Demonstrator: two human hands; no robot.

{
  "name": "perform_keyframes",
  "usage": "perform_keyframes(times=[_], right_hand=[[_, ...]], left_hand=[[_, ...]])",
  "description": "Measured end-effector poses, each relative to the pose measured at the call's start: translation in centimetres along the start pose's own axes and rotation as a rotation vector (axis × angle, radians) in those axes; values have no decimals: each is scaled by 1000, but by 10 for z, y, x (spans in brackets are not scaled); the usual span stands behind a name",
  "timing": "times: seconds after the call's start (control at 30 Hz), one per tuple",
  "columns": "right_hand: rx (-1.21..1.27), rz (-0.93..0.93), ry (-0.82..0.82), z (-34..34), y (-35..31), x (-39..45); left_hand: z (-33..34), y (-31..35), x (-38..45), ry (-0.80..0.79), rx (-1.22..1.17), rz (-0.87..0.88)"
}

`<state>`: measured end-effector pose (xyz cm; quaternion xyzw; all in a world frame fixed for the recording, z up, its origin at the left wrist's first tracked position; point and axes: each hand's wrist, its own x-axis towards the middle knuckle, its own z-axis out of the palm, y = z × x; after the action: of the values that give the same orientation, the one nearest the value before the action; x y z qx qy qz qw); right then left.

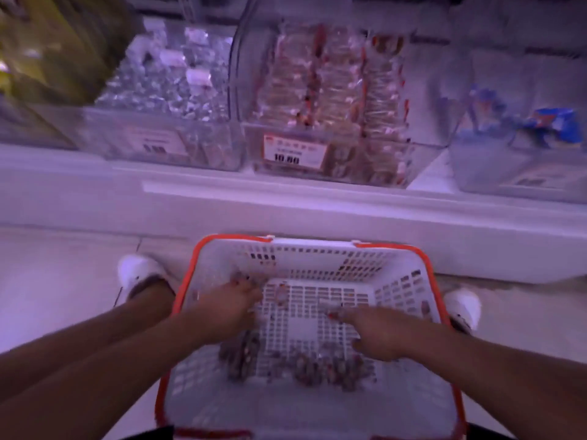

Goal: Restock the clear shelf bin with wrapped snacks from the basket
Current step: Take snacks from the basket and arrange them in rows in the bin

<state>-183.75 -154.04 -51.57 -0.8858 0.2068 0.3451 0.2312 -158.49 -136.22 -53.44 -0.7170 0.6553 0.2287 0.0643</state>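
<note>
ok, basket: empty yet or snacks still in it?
Not empty. The basket holds a scatter of wrapped snacks along the near part of its floor; the far part is mostly bare grid. Both hands are down inside it.

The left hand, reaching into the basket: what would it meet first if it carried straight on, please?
Probably the basket's far wall, just beyond the fingers of the left hand. A wrapped snack lies slightly to the right of that line; blur leaves depth uncertain.

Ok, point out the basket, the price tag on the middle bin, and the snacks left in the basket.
basket (pixel 317 241): head view, far rim.
price tag (pixel 293 151): head view, centre of label.
snacks (pixel 320 366): head view, middle of the pile.
</note>
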Motion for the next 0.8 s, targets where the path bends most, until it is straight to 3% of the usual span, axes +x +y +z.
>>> perform_keyframes(times=[0.03, 0.1, 0.23, 0.4, 0.57, 0.7, 0.8], right_hand=[[12, 72, -129, 16, 6, 13], [34, 197, -173, 38, 14, 41], [151, 338, 40, 60, 4, 105], [535, 421, 115, 80, -43, 187], [828, 599, 344, 85, -73, 233], [966, 770, 439, 83, -91, 248], [1327, 819, 488, 77, -102, 261]], left_hand=[[24, -12, 0, -119, 21, -101], [63, -26, 4, -161, 71, -228], [107, -22, 26, -70, -56, -401], [127, -9, 62, 96, -459, -630], [128, -15, 75, 224, -555, -826], [133, -20, 83, 231, -572, -844], [132, -22, 86, 271, -763, -814]])
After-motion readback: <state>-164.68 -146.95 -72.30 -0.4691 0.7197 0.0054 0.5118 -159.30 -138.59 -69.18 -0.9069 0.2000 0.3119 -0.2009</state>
